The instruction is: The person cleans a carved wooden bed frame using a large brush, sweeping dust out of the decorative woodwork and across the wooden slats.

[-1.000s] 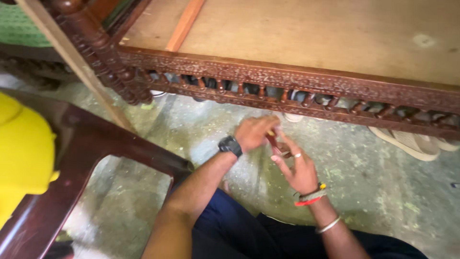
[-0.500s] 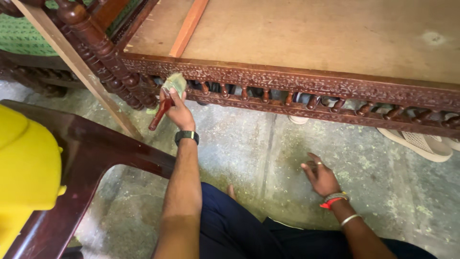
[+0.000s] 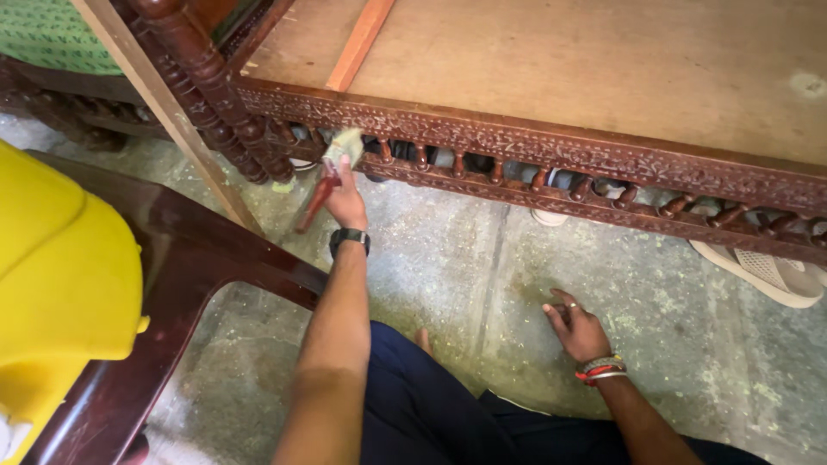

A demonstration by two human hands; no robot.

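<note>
Head view showed the left hand gripping a red-handled paintbrush, its pale bristles pressed against the carved wooden rail near the turned corner post; the right hand rested on the dusty concrete floor, fingers loosely spread, holding nothing; a yellow object sat at left

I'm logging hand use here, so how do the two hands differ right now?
The left hand is raised to the carved wooden rail, gripping a red-handled brush; the right hand is empty, resting on the concrete floor. The left wrist bears a black watch, the right bears bangles.
</note>
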